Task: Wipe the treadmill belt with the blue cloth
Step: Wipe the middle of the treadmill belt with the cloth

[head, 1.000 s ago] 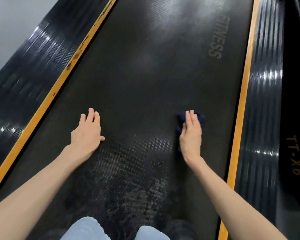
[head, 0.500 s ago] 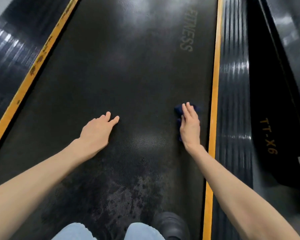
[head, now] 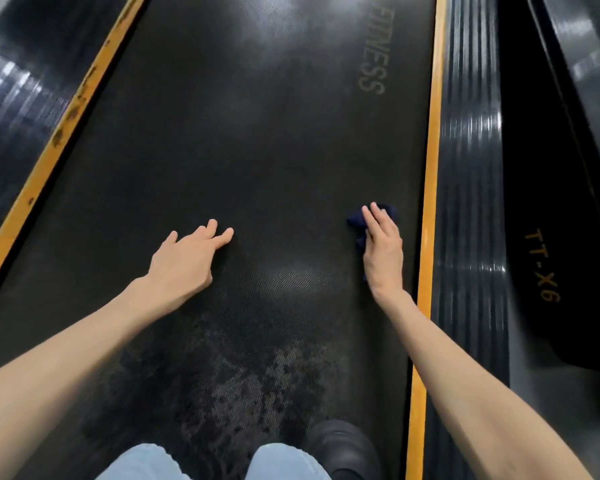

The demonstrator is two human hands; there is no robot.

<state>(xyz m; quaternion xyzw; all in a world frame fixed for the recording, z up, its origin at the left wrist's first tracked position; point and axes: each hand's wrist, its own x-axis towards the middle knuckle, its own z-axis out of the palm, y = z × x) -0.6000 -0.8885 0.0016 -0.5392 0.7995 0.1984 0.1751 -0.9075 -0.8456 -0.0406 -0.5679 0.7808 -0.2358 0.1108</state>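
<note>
Right hand (head: 383,249) flat, fingers straight, pressing blue cloth (head: 357,221) onto treadmill belt (head: 257,150) near the right yellow stripe (head: 430,202), likely for wiping pressure; left hand (head: 187,261) spread flat on belt, holding nothing, probably bracing.

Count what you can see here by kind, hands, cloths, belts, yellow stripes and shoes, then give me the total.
Treadmill belt: 1
Blue cloth: 1
Hands: 2, left hand flat on the belt, right hand pressing the cloth
Yellow stripes: 2, left stripe, right stripe
Black shoe: 1
Total: 7
</note>
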